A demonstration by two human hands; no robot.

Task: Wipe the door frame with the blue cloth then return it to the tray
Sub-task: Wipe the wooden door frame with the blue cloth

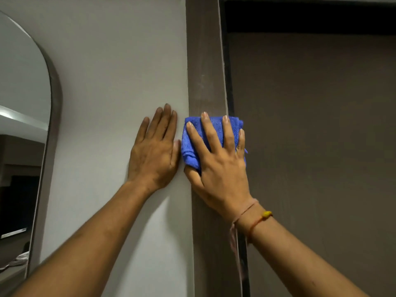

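We press the blue cloth (189,148) against the upright door frame (205,71) with our right hand (218,168), fingers (228,133) straight; our left hand (154,153) lies flat, released, just beside.

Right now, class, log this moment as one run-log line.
step: wipe; right hand: pressing blue cloth flat on door frame; left hand: flat on wall; return: pending

A home, plain grey wall (107,61), brown wooden door frame (205,61), closed brown door (310,146), arched mirror (21,103) reflecting a room
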